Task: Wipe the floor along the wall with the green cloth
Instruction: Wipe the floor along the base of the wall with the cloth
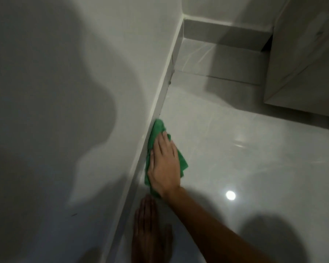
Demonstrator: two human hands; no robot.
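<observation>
Cloth [158, 130], green and crumpled, is seen from the head view pressed flat on the glossy floor [235, 168], its left edge touching the skirting [160, 103] at the foot of the wall [84, 73]. It is covered by the right hand [164, 164], laid palm down with fingers extended and close together. The left hand [148, 230] is spread flat on the floor in shadow, just behind the cloth and beside the skirting. A pale cabinet [302, 63] is seen at the upper right, well apart.
</observation>
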